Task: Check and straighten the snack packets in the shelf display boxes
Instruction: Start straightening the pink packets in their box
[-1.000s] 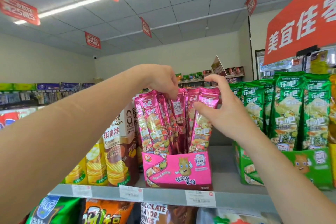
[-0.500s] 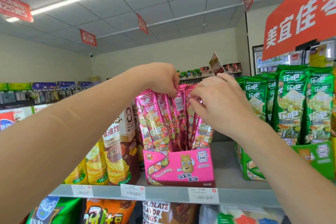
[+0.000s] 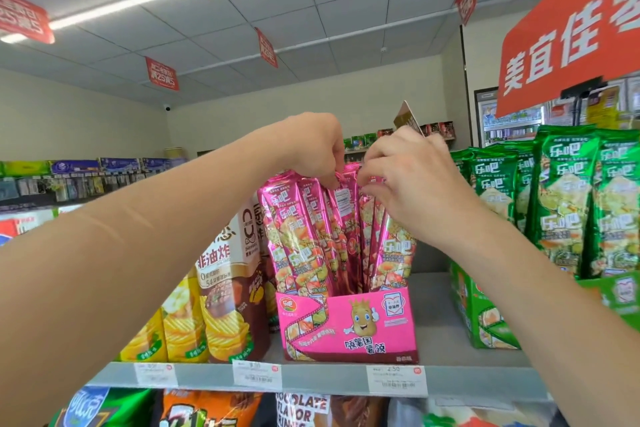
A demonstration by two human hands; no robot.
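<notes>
Pink snack packets (image 3: 308, 236) stand upright in the pink display box (image 3: 346, 326) at the front edge of the shelf (image 3: 311, 381), between brown chip bags (image 3: 228, 274) and green packets (image 3: 568, 204). The left hand (image 3: 311, 149) pinches the tops of the left-side packets with curled fingers. Just beside it, the right hand (image 3: 412, 177) curls its fingers round the tops of the right-side ones.

Both my bare arms reach up and inward, my left hand (image 3: 313, 149) knuckles-up with fingers curled down, my right hand (image 3: 412, 177) close beside it, wrist bent, each pinching the top edges of the pink packets (image 3: 304, 236).
</notes>
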